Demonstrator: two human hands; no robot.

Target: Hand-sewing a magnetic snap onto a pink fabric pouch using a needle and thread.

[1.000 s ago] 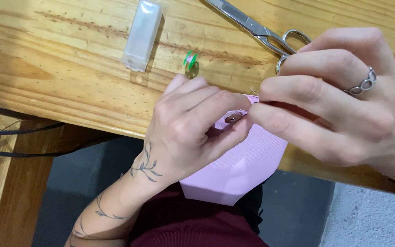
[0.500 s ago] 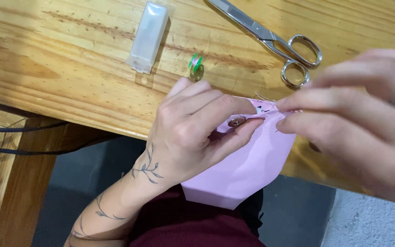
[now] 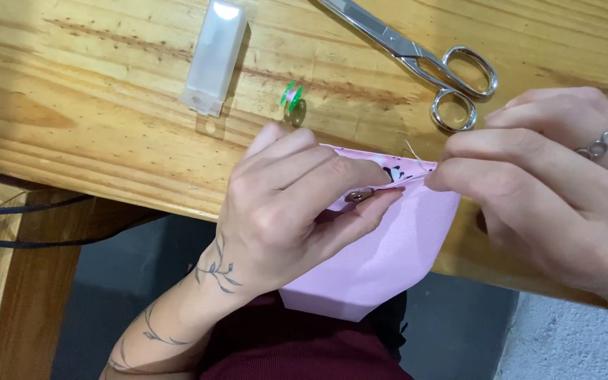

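Note:
My left hand (image 3: pixel 293 204) pinches the top edge of a folded pink fabric piece (image 3: pixel 388 260), thumb and fingers closed on it near a small metal snap (image 3: pixel 357 197). My right hand (image 3: pixel 550 190), with a ring on one finger, pinches the same edge at the right, fingertips closed where a short pale thread (image 3: pixel 411 151) sticks up. The fabric hangs over the front edge of a wooden table (image 3: pixel 107 119); a printed inner side shows at its top.
Steel scissors (image 3: pixel 416 56) lie on the table behind my right hand. A small green bobbin (image 3: pixel 290 97) and a clear plastic case (image 3: pixel 214 56) sit behind my left hand. Black cables (image 3: pixel 29 225) run under the table at left.
My right hand has moved right and back toward the fabric's edge, its fingertips now pinched at the top right. My left hand keeps its grip.

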